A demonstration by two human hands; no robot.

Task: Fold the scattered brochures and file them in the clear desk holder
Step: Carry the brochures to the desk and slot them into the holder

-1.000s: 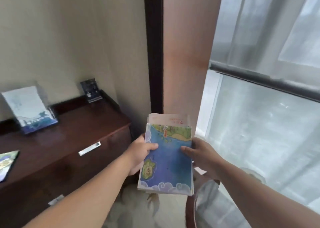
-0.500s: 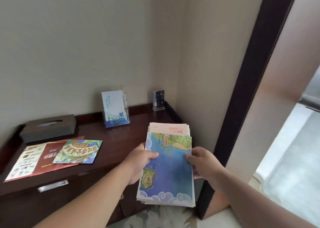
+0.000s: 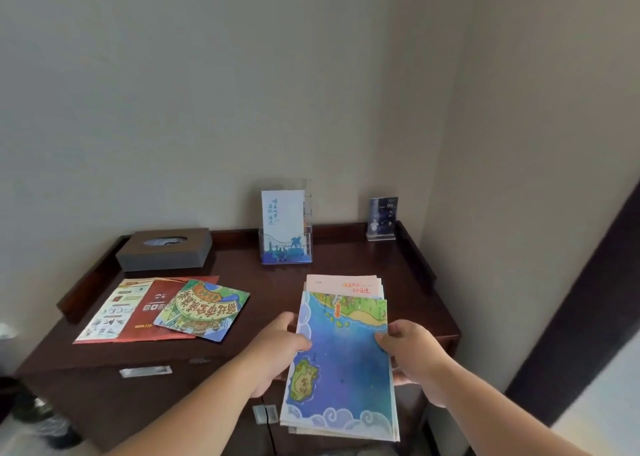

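Observation:
I hold a stack of brochures [image 3: 343, 362] with a blue map cover on top, above the front right of the dark wooden cabinet [image 3: 277, 282]. My left hand [image 3: 277, 348] grips its left edge and my right hand [image 3: 412, 351] grips its right edge, thumbs on top. The clear desk holder [image 3: 304, 247] stands at the back middle of the cabinet with a white-and-blue brochure [image 3: 282, 220] upright in it. On the left of the top lie a red unfolded brochure [image 3: 145, 313] and a colourful green-and-blue one [image 3: 204, 311] overlapping it.
A grey tissue box [image 3: 164, 249] sits at the back left. A small acrylic sign stand [image 3: 382, 218] is at the back right corner. Walls close in behind and on the right. Drawer handles [image 3: 145, 371] show on the cabinet front.
My view has swung left from the window to the cabinet. The stack of brochures stays in both hands and is now over the cabinet's front right.

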